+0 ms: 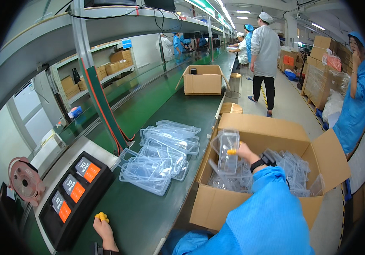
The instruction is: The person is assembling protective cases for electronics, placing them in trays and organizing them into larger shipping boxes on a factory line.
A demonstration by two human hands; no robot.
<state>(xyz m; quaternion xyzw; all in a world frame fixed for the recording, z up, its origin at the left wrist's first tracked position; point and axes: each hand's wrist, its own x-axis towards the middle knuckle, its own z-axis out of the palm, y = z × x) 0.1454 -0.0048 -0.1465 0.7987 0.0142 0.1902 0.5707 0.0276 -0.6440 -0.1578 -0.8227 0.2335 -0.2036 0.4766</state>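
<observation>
Right hand: your grip is narrow, thumb and fingers closed on a clear plastic tray, which you hold up at the near-left part of the open carton. More loose trays lie jumbled inside, below and to the right of that grip.

Left hand: fingers curled, yellow covers on the tips; cannot tell whether anything is held. It is beside the near end of a black holder with three grey-and-orange packs standing in its slots.

Surface: green bench top, smooth, running away from you. Left of your right-hand grip, a tray pile lies overlapped and uneven on it. Farther off beyond the grip, a smaller open carton sits on the same surface. A reddish round device stands beyond the holder, left of your left hand.

Room: a long shelf overhead to the left; round stools beyond your right hand. A person in a pale coat has their back to you; another in blue is to the grip's right, near stacked boxes.
</observation>
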